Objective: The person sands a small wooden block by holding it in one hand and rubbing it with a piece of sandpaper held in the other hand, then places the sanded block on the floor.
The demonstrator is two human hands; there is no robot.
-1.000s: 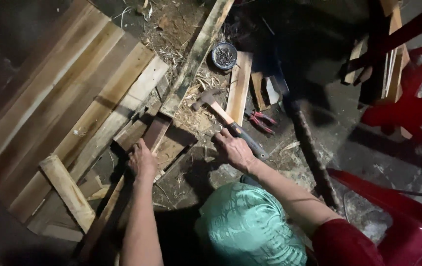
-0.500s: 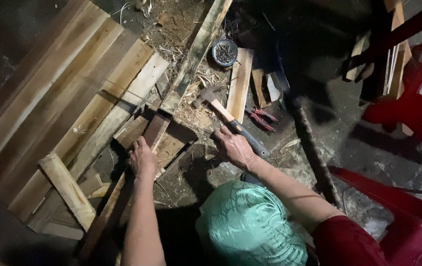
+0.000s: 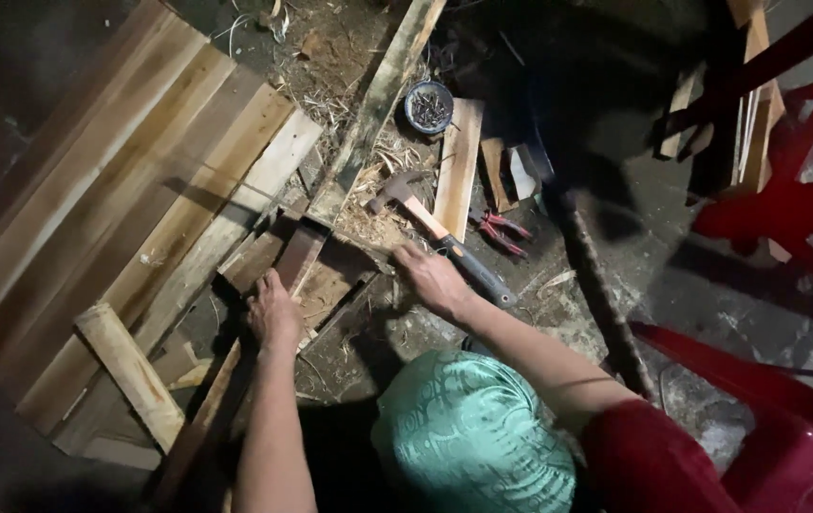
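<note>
My left hand (image 3: 274,310) lies over a dark wooden slat (image 3: 298,255) that runs from the middle of the floor down to the lower left, fingers curled on it. My right hand (image 3: 433,276) rests with its fingers spread on the ground, touching the edge of a flat wood piece (image 3: 330,280). It lies just left of the black grip of a hammer (image 3: 421,211). The hammer lies free, its head pointing up and left. A teal patterned cloth (image 3: 473,437) and a red sleeve (image 3: 644,456) fill the bottom of the view.
Wide planks (image 3: 141,180) lie side by side at left, with a short pale block (image 3: 131,370) below them. A long plank (image 3: 378,100), a short board (image 3: 459,161), a round tin of nails (image 3: 429,105) and red pliers (image 3: 500,231) lie beyond. Red plastic chairs (image 3: 786,204) stand at right.
My right hand has slid left, away from the hammer's grip toward the flat wood piece. My left hand stays on the slat.
</note>
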